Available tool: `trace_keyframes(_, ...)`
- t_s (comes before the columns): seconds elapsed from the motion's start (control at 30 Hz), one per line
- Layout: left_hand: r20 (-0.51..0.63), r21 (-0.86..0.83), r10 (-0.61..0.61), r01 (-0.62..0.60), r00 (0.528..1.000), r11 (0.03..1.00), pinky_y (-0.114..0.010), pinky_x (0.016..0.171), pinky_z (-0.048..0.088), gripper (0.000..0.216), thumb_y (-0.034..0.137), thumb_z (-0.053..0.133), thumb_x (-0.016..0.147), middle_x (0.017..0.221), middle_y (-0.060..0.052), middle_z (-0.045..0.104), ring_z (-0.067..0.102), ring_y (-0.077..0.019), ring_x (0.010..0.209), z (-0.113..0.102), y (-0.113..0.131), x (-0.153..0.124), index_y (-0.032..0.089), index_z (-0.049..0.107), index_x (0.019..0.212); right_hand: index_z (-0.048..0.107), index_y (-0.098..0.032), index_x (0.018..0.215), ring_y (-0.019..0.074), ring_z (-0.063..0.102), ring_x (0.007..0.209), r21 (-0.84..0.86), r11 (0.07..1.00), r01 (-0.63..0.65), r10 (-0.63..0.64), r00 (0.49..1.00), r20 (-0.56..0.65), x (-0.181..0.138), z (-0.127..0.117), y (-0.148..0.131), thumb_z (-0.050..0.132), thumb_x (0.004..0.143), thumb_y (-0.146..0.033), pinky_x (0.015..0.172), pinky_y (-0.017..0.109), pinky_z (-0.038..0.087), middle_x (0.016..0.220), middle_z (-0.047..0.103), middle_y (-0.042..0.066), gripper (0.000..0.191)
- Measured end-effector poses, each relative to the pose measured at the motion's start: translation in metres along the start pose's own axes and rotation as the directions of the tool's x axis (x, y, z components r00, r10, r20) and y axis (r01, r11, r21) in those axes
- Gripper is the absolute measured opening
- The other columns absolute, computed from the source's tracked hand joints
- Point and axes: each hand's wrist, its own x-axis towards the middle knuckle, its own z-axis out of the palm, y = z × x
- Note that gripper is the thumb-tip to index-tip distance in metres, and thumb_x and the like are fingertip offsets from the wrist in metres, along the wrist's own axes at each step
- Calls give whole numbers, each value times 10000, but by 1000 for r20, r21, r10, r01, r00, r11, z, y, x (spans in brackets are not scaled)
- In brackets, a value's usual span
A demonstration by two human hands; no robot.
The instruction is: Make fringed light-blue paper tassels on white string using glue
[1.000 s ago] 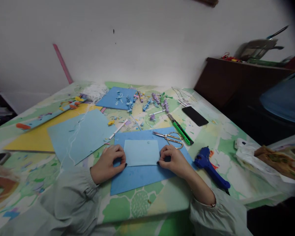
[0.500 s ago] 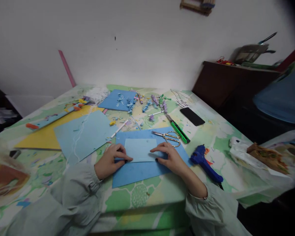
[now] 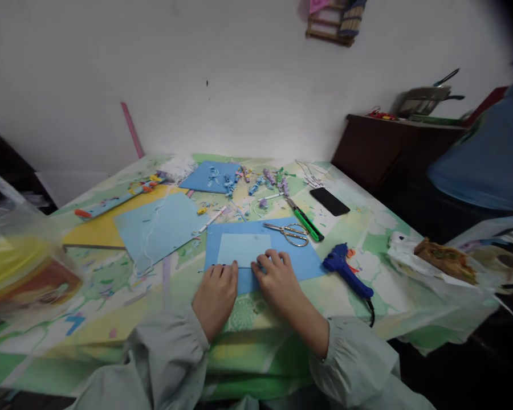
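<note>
A small light blue foam sheet [image 3: 243, 247] lies on a larger blue foam sheet [image 3: 312, 259] in front of me. My left hand [image 3: 217, 296] is closed at the small sheet's near left edge, with fingertips and thumb along it. Bent fingers of my right hand [image 3: 281, 285] press on the near right part, the thumb at the edge. Both hands grip this edge, though their undersides are hidden. Gold-handled scissors [image 3: 293, 232] rest on the blue sheet beyond my right hand. A green utility knife [image 3: 308, 222] and a blue glue gun [image 3: 346, 270] lie to the right.
Farther left are a pale blue sheet [image 3: 158, 228] and a yellow board [image 3: 94, 230]. Curled foam pieces [image 3: 256, 185] and scraps lie toward the wall. A black phone [image 3: 330, 201] is at right, wrapped food [image 3: 447, 259] at far right. A plastic bag [image 3: 21, 228] stands at left.
My left hand has moved from the small sheet's left corner to its near edge, fingers now pointing forward. My right hand has shifted inward, its fingers bending onto the sheet. The view has tilted up slightly.
</note>
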Motion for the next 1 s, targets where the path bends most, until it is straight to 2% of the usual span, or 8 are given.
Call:
trace_keyframes(0.1, -8, -8, -27, 27, 1000, 1000, -399, 762, 411, 442, 76, 423, 844, 919, -127, 587, 520, -252, 854, 2, 2, -4, 143, 478, 1277, 568, -108, 1162, 251, 480, 930, -18, 997, -77, 77, 997, 0, -3, 1, -22, 449, 879, -126, 864, 428, 342, 974, 598, 137, 308)
trace_keyframes(0.27, -21, -41, -71, 70, 997, 997, -382, 728, 418, 445, 122, 443, 846, 992, -119, 576, 509, -255, 862, 5, -2, -7, 219, 484, 1278, 486, -108, 1261, 280, 496, 966, -16, 973, -232, 232, 973, -3, -5, 3, -45, 416, 889, -143, 873, 491, 354, 1042, 592, 163, 380)
trace_keyframes(0.4, -39, -80, -122, 119, 992, 990, -403, 742, 421, 436, 170, 472, 834, 1057, -120, 581, 502, -289, 941, 6, -5, -10, 235, 506, 1264, 504, -95, 1247, 301, 452, 1110, -6, 957, -289, 289, 957, 9, -8, 3, -47, 415, 881, -136, 939, 525, 308, 1166, 564, 200, 379)
trace_keyframes(0.5, -52, -107, -148, 142, 988, 984, -421, 820, 404, 453, 84, 454, 804, 1120, -116, 591, 488, -294, 1038, 7, -9, -15, 205, 542, 1232, 509, -54, 1240, 322, 431, 1153, -5, 946, -324, 324, 946, 16, -14, 1, -42, 450, 856, -143, 975, 537, 270, 1195, 552, 224, 399)
trace_keyframes(0.63, -71, -130, -170, 159, 983, 979, -433, 912, 366, 489, 18, 432, 768, 1154, -106, 609, 459, -291, 1136, 12, -18, -21, 186, 569, 1207, 511, -64, 1243, 349, 426, 1166, -2, 934, -358, 358, 934, 6, -22, 0, -37, 469, 842, -167, 974, 570, 249, 1197, 559, 219, 417)
trace_keyframes(0.73, -85, -140, -171, 158, 982, 977, -431, 921, 371, 478, 33, 439, 769, 1170, -105, 610, 461, -289, 1155, 16, -23, -23, 184, 576, 1201, 504, -66, 1250, 352, 383, 1217, 6, 939, -344, 344, 939, 0, -23, 2, -36, 454, 843, -170, 978, 587, 237, 1272, 515, 208, 423)
trace_keyframes(0.87, -104, -144, -166, 151, 981, 978, -446, 935, 366, 469, 40, 442, 768, 1196, -118, 599, 458, -297, 1171, 21, -24, -22, 163, 575, 1201, 525, -70, 1230, 334, 286, 1300, 20, 972, -234, 234, 972, -12, -21, 6, -37, 385, 865, -134, 1014, 622, 156, 1388, 412, 171, 396)
trace_keyframes(1.0, -112, -144, -166, 150, 980, 978, -451, 932, 366, 453, 39, 422, 782, 1176, -117, 615, 476, -300, 1154, 21, -22, -22, 149, 582, 1191, 445, -99, 1312, 283, 355, 1280, 39, 981, -189, 188, 982, 17, -19, 8, -41, 334, 900, -144, 1047, 567, 181, 1351, 469, 150, 429)
